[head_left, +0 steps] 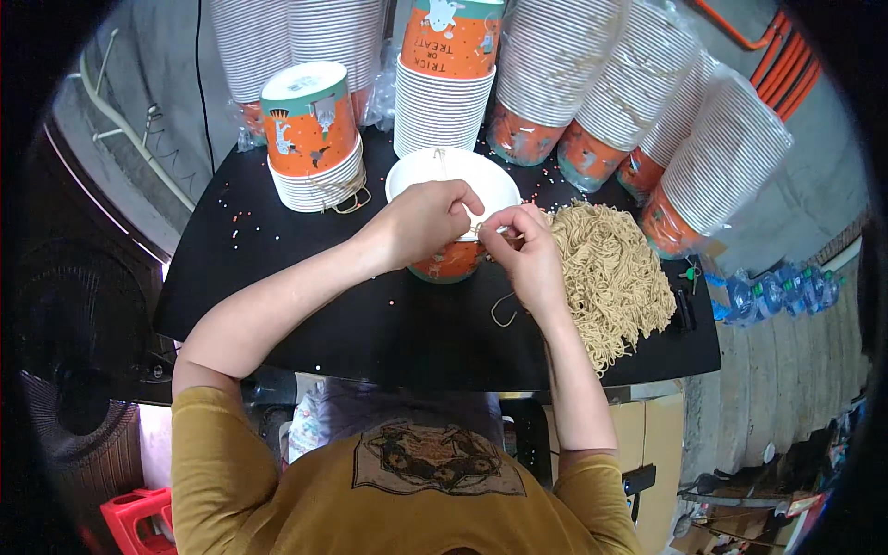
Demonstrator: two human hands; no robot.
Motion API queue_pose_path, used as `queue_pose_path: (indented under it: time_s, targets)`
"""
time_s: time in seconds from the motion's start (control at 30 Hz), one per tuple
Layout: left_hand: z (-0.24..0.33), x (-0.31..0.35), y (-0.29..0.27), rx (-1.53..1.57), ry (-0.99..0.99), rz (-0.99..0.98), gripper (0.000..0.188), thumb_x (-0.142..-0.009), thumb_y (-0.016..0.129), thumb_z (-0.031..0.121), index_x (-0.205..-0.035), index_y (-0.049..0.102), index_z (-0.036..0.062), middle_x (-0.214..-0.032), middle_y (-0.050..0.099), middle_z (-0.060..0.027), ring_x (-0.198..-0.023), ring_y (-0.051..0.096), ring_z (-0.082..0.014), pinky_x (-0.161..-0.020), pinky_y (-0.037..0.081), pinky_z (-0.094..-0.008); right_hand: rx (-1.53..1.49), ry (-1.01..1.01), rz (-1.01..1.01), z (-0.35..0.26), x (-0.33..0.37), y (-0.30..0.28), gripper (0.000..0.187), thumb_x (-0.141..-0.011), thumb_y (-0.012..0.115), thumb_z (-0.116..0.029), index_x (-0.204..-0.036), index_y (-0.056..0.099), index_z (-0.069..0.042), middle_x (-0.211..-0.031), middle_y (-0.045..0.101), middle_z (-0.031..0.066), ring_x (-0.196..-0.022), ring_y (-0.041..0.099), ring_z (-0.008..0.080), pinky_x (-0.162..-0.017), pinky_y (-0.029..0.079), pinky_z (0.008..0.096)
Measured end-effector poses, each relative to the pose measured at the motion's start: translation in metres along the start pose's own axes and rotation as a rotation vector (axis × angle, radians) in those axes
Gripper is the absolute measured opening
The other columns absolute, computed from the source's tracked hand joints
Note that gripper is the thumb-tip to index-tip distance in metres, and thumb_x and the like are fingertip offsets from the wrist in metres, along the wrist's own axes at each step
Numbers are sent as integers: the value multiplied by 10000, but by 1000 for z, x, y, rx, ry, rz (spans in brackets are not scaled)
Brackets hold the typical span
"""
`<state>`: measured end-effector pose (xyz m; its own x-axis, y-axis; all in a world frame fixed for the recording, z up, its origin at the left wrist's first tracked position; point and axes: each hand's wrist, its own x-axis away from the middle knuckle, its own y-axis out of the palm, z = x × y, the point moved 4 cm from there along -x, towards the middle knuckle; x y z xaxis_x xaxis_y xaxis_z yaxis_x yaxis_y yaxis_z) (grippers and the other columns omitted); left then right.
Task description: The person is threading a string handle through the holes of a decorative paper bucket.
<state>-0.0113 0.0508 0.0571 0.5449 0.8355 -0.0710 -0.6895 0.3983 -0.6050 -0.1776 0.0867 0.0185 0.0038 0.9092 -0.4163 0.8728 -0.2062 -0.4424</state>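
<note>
Black counter point(407, 342), string heap point(610, 268), paper bucket point(442, 266), left hand point(421, 217), right hand point(536, 259), thin string point(475, 228).
The string heap, right of the frame's middle, looks soft and tangly. The paper bucket, mid-frame, seems light and may dent, so hold its rim. At that rim, the right hand's fingers pinch the thin string; I can't tell if the left hand's fingers grip it. The thin string looks bendy, so best pinched near its end.

White-lined orange bucket point(490, 190) stands upright, open, toward twelve o'clock; tan cord point(441, 165) at its rim, twelve and five o'clock, possibly knotted.
</note>
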Motion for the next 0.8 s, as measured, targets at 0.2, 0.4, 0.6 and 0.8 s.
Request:
queue_pose_path:
  time_s: [0.2,0.4,0.6,0.8]
  targets:
    - [-7,-5,3,58,-49,-51,248,-941,569,134,-1127,639,-15,-883,674,-66,-817,614,-100,-759,491,-256,11,9,-10,-1,-1,0,98,-800,731,-113,-847,666,-58,-846,530,27,-795,479,157,-693,411,281]
    - [-12,-6,7,152,-31,-64,190,-919,614,121,-1053,646,-10,-904,679,-55,-819,613,-90,-752,488,-246,2,9,-19,2,-1,0,99,-816,734,-130,-857,677,-60,-845,517,19,-733,467,129,-654,404,259]
    - [-8,-6,9,181,10,6,137,-902,638,127,-952,636,0,-790,625,-14,-743,572,-82,-684,470,-242,-5,1,-31,2,-2,0,100,-825,733,-136,-871,686,-61,-855,513,12,-715,465,113,-646,403,256]
    - [-10,-5,14,81,196,150,150,-908,612,108,-1012,579,5,-773,626,-45,-745,581,-98,-681,473,-263,-22,1,-40,2,-2,0,116,-820,734,-135,-892,691,-55,-843,505,10,-711,460,111,-648,399,250]
